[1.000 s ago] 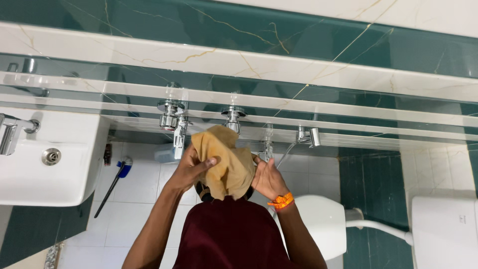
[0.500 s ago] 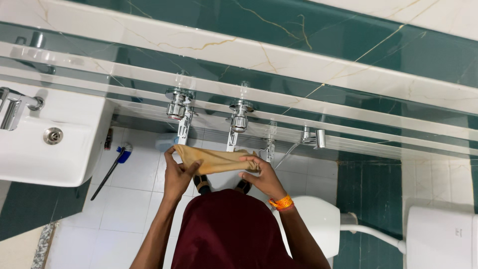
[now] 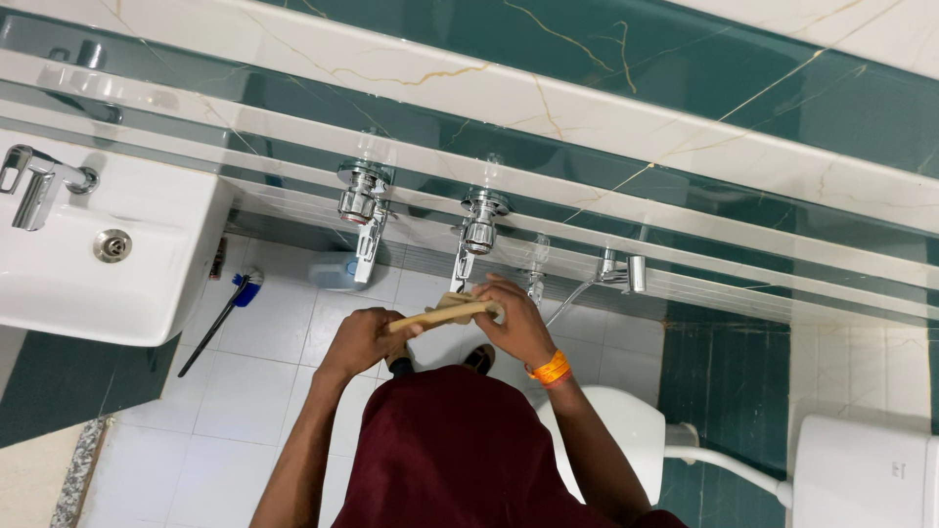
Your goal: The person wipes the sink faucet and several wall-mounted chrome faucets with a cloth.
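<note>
Fingers of both hands are pinched onto a tan cloth (image 3: 442, 314) that's now folded or twisted down into a narrow strip. The left hand (image 3: 364, 339) grips one end with thumb on top, the right hand (image 3: 513, 328), the one with the orange wristband (image 3: 552, 370), curls over the other end. The strip sits in mid-air between the hands, just below the two chrome wall taps (image 3: 364, 203) and above the white tiled floor (image 3: 264, 381).

What's changed: a second ago the cloth was a loose bunch held up high, covering most of both hands. Half a second ago it was stretched flat and wide between them. Now it's compacted into a thin bar, and the hands have come closer together. My read is that the cloth is being folded or wrung tight, though I can't see any water dripping, so I can't say which.

Around it: the white sink (image 3: 88, 264) hangs along the left edge with its own faucet, a blue-headed brush (image 3: 235, 298) lies on the floor beside it, and the toilet (image 3: 626, 430) is off to the right. The view has also tilted a bit, since the sink sits higher in frame than before.
</note>
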